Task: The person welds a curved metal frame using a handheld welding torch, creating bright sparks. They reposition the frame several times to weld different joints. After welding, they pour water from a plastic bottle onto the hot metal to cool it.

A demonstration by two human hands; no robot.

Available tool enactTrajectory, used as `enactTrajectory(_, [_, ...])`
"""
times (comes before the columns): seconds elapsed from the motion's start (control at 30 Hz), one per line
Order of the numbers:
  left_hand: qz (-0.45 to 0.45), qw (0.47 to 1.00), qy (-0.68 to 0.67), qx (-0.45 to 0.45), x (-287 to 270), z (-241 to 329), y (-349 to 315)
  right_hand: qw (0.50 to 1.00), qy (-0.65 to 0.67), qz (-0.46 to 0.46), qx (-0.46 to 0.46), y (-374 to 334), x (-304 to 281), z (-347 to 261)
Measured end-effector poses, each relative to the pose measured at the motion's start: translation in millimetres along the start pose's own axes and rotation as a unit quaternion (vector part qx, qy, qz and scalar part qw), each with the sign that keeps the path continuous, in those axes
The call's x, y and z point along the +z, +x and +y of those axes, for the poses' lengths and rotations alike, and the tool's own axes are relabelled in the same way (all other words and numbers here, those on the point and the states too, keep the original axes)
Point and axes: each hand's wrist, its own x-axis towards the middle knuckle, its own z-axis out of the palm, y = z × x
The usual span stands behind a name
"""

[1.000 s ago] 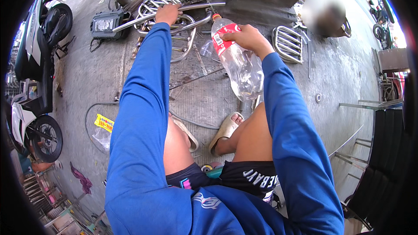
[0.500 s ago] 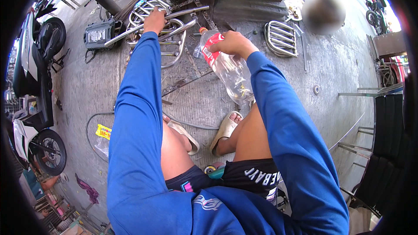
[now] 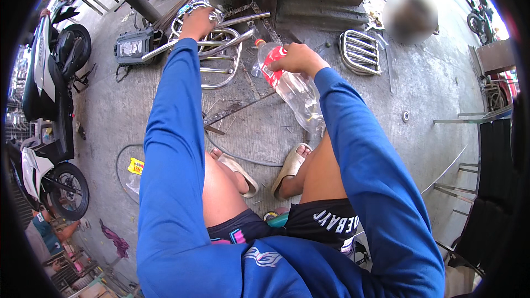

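My left hand [image 3: 199, 23] is over a pile of shiny bent metal tube frames [image 3: 225, 72] at the far left of centre. Its fingers curl down among the tubes, and what they grip, if anything, is hidden. In my right hand [image 3: 301, 58] is a large clear plastic bottle [image 3: 298, 96] with a red label and an orange-red cap. The bottle is tilted, cap end pointing away from me, and my fingers wrap round its label. No liquid shows clearly inside it.
A grey hard case [image 3: 134, 46] lies left of the tubes. Right of them is another barred metal frame [image 3: 360, 52]. A flat metal bar [image 3: 237, 111] and a cable [image 3: 248, 160] cross the floor before my feet. Motorcycles stand left; a dark post base [image 3: 320, 5] rises ahead.
The whole view has shifted slightly. My left hand has moved a little farther away and leftward over the tubes. My right hand still holds the bottle at nearly the same tilt.
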Motion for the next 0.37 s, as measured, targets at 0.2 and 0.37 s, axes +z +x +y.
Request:
enactTrajectory(0.2, [0.260, 0.956, -0.138, -0.003, -206.0, -3.1, -33.1, 1.000, -0.001, -0.023, -0.009, -7.8, 2.4, 0.9])
enactTrajectory(0.37, [0.567, 0.693, -0.360, 0.261, -351.7, 35.9, -193.7, 1.000, 0.022, -0.001, -0.002, -12.5, 2.7, 0.2])
